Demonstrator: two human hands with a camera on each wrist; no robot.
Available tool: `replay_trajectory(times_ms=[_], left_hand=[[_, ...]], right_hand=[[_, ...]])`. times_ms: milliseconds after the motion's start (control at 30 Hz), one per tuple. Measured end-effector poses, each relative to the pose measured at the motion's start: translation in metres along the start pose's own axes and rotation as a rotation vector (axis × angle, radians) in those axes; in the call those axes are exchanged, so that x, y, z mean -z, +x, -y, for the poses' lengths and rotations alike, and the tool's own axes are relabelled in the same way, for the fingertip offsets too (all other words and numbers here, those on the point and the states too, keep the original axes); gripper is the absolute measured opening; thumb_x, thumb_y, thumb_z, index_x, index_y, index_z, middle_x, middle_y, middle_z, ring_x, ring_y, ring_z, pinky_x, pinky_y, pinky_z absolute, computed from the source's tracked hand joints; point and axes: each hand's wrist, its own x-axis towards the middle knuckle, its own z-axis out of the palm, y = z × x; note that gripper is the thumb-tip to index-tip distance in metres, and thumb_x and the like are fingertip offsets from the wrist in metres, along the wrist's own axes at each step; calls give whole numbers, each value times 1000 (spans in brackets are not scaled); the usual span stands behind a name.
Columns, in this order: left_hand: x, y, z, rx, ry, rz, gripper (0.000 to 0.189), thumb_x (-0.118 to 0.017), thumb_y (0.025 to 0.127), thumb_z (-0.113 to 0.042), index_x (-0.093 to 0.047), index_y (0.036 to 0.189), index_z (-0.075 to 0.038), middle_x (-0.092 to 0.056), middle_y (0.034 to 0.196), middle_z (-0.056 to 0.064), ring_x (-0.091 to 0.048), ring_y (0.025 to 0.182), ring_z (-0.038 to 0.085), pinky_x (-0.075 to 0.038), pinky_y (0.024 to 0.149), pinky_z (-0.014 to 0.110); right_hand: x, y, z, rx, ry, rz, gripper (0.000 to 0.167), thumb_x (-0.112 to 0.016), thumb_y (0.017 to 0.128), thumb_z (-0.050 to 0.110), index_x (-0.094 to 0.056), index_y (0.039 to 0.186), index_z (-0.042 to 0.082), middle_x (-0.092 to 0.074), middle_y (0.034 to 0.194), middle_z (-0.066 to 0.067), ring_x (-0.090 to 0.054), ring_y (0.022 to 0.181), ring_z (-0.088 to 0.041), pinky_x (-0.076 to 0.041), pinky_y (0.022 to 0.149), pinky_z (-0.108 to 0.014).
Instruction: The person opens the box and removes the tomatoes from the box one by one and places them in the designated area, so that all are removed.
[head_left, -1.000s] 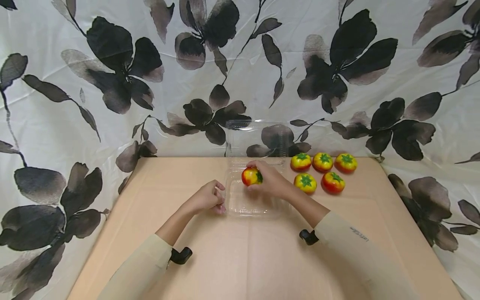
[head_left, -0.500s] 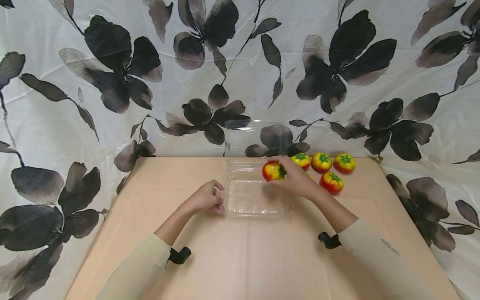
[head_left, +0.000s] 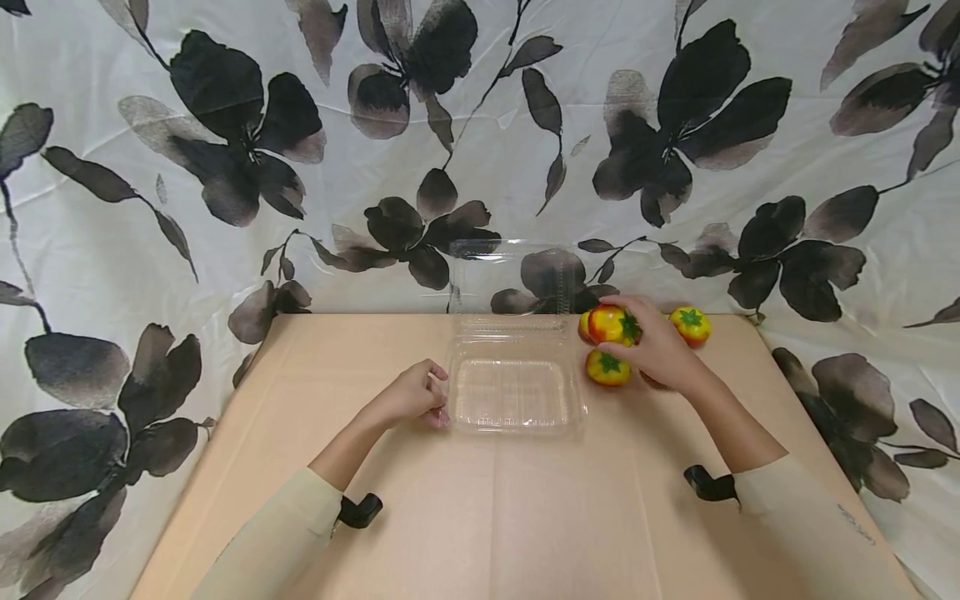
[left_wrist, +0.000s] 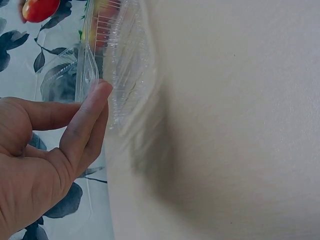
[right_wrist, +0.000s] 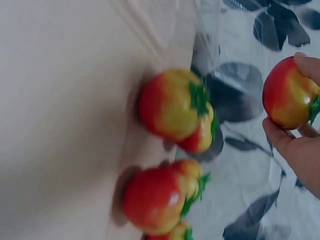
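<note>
In the head view, my right hand [head_left: 660, 346] grips a red-and-yellow tomato [head_left: 611, 325] with a green leafy top, held above the other tomatoes right of the container. The right wrist view shows this tomato [right_wrist: 289, 95] between thumb and fingers, apart from those on the table. A clear plastic clamshell container [head_left: 513, 425] lies with its lid [head_left: 517, 275] raised at the back. My left hand [head_left: 412, 393] is at the container's left edge; in the left wrist view its thumb and fingers [left_wrist: 92, 107] pinch the container's rim. No tomato lies inside the container.
Other tomatoes sit right of the container: one in front [head_left: 608, 367], one at the far right [head_left: 690, 325], and others partly hidden by my right hand. A floral curtain [head_left: 480, 150] hangs behind the back edge of the light wooden-coloured table [head_left: 480, 517].
My right hand has carried the tomato right, from over the container to above the tomatoes beside it. My left hand has stayed at the container's edge.
</note>
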Motion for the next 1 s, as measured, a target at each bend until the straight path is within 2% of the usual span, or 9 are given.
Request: replay_trajectory(times_ms=[267,367,500,633,1000], left_hand=[[1,2,1,9,11,-4,41,-54,96,11,-38,134,13,-66,86,22,-72,65,23,-66,65,37],[0,2,1,9,6,-4,41,-54,96,11,-38,134,13,-66,85,22,-72,64,22,-66,63,36],[0,2,2,5,4,-1,41,-55,96,10,-38,134,13,-66,85,22,-72,64,22,-65,62,36],[0,2,2,8,7,-1,41,-55,96,10,-38,134,13,-66,86,22,-72,65,22,-65,63,35],[-1,0,-3,20,8,-13,40,-53,96,11,-39,134,12,-66,87,25,-72,65,23,-66,64,37]], right_hand=[[31,-14,-21,-113,-21,-18,82,-79,92,29,-33,160,16,-37,157,-23,-44,133,-47,-46,107,-70],[42,-19,-34,-148,-46,-29,85,-77,94,31,-28,161,13,-38,156,-26,-46,130,-49,-47,106,-71],[53,-25,-54,-206,-101,-23,88,-73,96,42,-24,162,10,-39,153,-30,-45,129,-52,-45,107,-71],[62,-28,-71,-212,-140,-31,88,-72,95,45,-28,160,4,-41,151,-32,-45,128,-53,-42,108,-73],[75,-36,-105,-199,-182,-9,79,-74,97,31,-33,153,-5,-38,150,-36,-40,130,-56,-34,108,-78]])
